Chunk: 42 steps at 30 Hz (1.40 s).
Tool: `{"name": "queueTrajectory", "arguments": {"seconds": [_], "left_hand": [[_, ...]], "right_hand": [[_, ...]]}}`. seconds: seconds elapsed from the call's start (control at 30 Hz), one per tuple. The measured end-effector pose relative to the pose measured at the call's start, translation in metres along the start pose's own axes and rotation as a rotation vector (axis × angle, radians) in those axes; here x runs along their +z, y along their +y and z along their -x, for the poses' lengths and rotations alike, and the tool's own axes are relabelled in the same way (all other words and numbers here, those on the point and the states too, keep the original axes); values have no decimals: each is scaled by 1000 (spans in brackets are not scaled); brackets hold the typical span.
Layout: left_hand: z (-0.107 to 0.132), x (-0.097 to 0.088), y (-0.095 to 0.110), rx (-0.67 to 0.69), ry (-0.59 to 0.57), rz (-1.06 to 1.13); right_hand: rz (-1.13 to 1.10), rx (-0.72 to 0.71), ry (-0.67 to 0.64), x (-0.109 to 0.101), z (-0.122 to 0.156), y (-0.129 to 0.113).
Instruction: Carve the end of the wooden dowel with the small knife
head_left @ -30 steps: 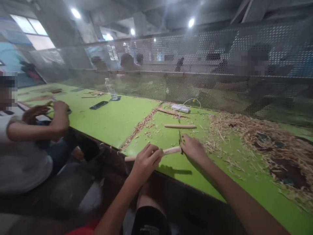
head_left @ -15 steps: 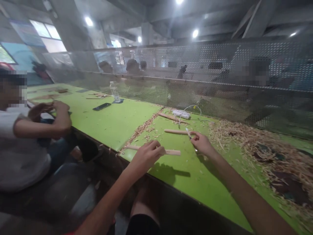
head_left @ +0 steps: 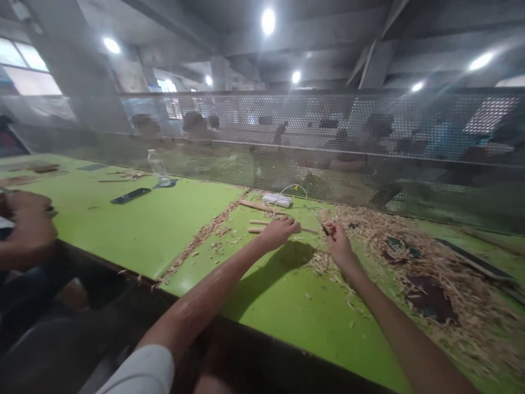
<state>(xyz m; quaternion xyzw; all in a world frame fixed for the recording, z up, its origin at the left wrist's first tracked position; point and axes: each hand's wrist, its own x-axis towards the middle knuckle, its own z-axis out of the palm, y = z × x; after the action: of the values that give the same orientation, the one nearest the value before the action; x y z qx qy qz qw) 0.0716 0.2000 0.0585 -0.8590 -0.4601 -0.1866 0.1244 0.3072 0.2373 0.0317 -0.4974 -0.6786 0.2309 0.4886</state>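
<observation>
My left hand (head_left: pixel 281 232) is over two pale wooden sticks on the green table, fingers bent down around one of them. The left ends of the upper stick (head_left: pixel 257 222) and the lower stick (head_left: pixel 255 231) stick out beside the hand; a thin end also shows to its right. Just to the right, my right hand (head_left: pixel 339 245) is closed on a knife (head_left: pixel 325 229) with a dark handle, its thin blade pointing up and left. My palm hides the middle of the sticks.
Wood shavings (head_left: pixel 430 262) are heaped along the right side. Behind the sticks lie a flat wooden strip (head_left: pixel 256 205) and a white power strip (head_left: pixel 276 200) with a cable. A phone (head_left: pixel 131 196), a bottle (head_left: pixel 159 168) and a co-worker's hands (head_left: pixel 28 219) are leftward. A mesh screen (head_left: pixel 229 158) borders the table.
My view has swung right. My left hand has moved forward with its stick, bringing it beside the other one. My right hand is now apart from the stick it was touching, still holding the knife.
</observation>
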Motion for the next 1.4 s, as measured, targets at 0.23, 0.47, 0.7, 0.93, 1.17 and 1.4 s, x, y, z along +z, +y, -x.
{"name": "queueTrajectory", "arguments": {"seconds": [0.23, 0.47, 0.7, 0.93, 1.17, 1.4], "left_hand": [[-10, 20, 12, -64, -32, 12], [-7, 29, 13, -17, -46, 98], [-2, 26, 13, -12, 6, 137], [1, 18, 1, -16, 16, 184], [1, 14, -17, -79, -46, 385], [2, 19, -29, -180, -169, 454]], "right_hand": [[215, -95, -35, -3, 11, -1], [49, -44, -104, -1, 19, -9], [-69, -1, -17, -2, 19, -9], [-95, -40, 3, 2, 20, -12], [-152, -92, -54, -5, 19, -22], [-85, -55, -302, -5, 32, -43]]}}
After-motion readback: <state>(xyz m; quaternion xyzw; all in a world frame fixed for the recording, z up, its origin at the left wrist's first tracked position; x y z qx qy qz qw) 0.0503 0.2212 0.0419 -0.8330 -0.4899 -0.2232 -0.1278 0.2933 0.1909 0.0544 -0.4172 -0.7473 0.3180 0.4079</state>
